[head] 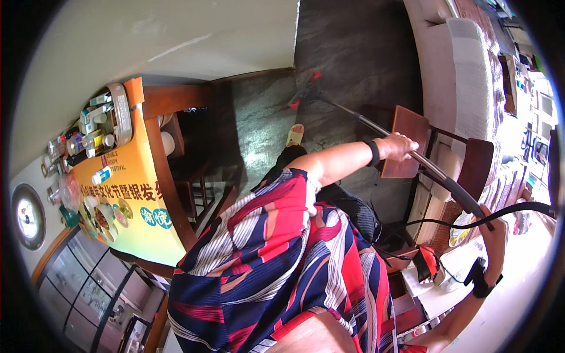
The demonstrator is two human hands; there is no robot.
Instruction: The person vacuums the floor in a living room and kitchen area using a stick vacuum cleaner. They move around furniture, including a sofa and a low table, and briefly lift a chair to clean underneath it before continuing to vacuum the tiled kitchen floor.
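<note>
A flat mop with a dark head (309,91) and red ends rests on the grey floor (357,48), beside the wall corner. Its metal pole (373,125) slants down to the right towards me. Around the middle of the pole my left hand (397,147) is closed, with a black band on the wrist. Farther back, my right hand (493,229) holds the dark grip (461,194) near its end. A black cable (446,223) passes across the view close to that hand. My slippered foot (295,134) is on the floor below the mop head.
At left stands a table with a printed yellow cloth (132,194), bearing bottles, a tray (123,115) and plates of food (103,220). A wooden chair (406,143) is beside the pole. Behind it runs a covered sofa (441,84). A wall (220,39) borders the floor.
</note>
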